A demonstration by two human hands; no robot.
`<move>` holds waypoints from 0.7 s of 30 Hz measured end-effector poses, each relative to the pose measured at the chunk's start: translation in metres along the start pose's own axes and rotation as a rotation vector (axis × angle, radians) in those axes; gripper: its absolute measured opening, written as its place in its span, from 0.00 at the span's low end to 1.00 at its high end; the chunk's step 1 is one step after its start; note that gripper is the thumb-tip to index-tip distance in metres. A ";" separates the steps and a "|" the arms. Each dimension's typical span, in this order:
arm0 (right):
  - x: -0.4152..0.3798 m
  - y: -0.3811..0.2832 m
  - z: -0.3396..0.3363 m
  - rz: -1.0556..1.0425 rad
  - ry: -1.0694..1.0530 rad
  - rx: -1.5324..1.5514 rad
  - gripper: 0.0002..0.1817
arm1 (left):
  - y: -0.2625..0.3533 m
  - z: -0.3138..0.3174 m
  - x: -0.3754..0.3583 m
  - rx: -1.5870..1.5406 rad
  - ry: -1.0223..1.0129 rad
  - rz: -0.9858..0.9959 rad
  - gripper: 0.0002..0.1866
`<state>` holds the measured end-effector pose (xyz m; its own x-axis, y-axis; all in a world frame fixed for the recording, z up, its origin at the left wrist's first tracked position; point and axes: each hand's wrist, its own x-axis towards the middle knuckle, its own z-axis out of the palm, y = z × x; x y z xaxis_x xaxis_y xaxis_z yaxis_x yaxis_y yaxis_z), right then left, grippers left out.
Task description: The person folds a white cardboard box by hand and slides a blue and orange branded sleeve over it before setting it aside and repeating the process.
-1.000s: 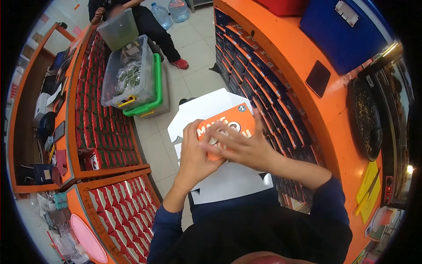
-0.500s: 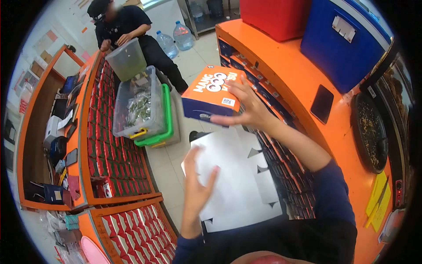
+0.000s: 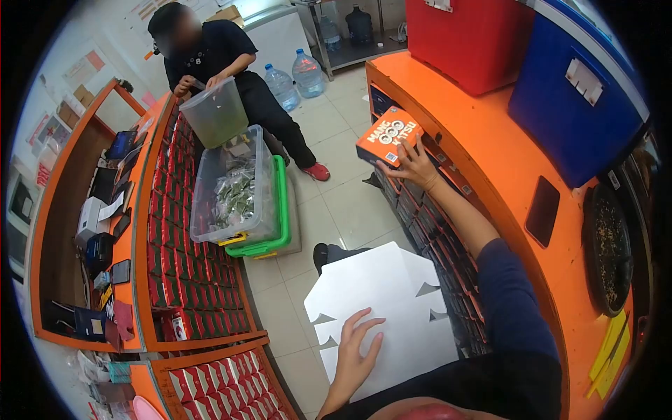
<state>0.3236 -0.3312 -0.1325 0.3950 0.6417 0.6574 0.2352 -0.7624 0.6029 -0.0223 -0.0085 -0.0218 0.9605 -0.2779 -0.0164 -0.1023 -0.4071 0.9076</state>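
Observation:
My right hand (image 3: 414, 168) grips an orange and dark-blue folded carton (image 3: 381, 143) by its near right corner, arm stretched forward. White lettering, "MANG KATSU", shows on the carton's top. The carton is held close to the front of the orange shelf unit (image 3: 392, 73). A flat white cardboard blank (image 3: 413, 329) with notched, cut edges lies over my lap, plain side up. My left hand (image 3: 358, 357) rests on the blank's near left part, fingers spread apart and holding nothing.
A seated person (image 3: 224, 77) works over a clear plastic bin (image 3: 215, 115). Below it, a clear tub (image 3: 199, 199) holds small packets. Red cartons (image 3: 203, 280) fill the left shelves. On the right counter are a phone (image 3: 543, 210), coolers (image 3: 577, 91) and a black tray (image 3: 607, 245).
My right hand has carried the carton forward and right, toward the shelf unit. The left hand has lowered onto the white blank, and the blank sits lower in view.

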 end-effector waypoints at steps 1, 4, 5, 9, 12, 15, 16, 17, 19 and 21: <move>0.001 0.000 0.001 0.039 0.007 -0.048 0.30 | -0.001 -0.001 0.003 -0.001 -0.004 -0.004 0.13; 0.000 0.005 0.007 0.099 -0.044 -0.056 0.29 | -0.004 -0.001 0.008 -0.033 0.011 -0.057 0.13; 0.000 0.007 0.009 0.096 -0.058 -0.089 0.28 | -0.008 0.002 0.008 -0.022 0.008 -0.053 0.13; 0.009 0.002 0.012 0.197 -0.309 -0.244 0.26 | -0.007 0.006 0.010 -0.013 -0.005 -0.056 0.13; 0.009 0.006 0.023 0.222 -0.317 -0.309 0.27 | -0.006 0.006 0.010 -0.056 -0.011 -0.064 0.13; 0.010 0.000 0.016 0.217 -0.288 -0.272 0.27 | -0.009 0.007 0.010 -0.033 -0.014 -0.023 0.14; 0.008 -0.006 0.010 0.337 -0.284 -0.159 0.29 | -0.010 0.006 0.010 -0.033 -0.010 -0.025 0.14; 0.007 -0.012 0.004 0.454 -0.278 -0.045 0.31 | -0.011 0.006 0.010 -0.036 -0.015 -0.021 0.14; 0.007 -0.020 -0.002 0.584 -0.225 0.036 0.31 | -0.012 0.006 0.010 -0.047 -0.013 -0.017 0.14; 0.011 -0.028 -0.007 1.081 -0.321 0.059 0.30 | -0.012 0.004 0.011 -0.050 -0.010 -0.031 0.14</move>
<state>0.3146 -0.3024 -0.1390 0.6245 -0.4021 0.6696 -0.3304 -0.9128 -0.2400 -0.0114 -0.0107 -0.0347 0.9602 -0.2749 -0.0489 -0.0593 -0.3721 0.9263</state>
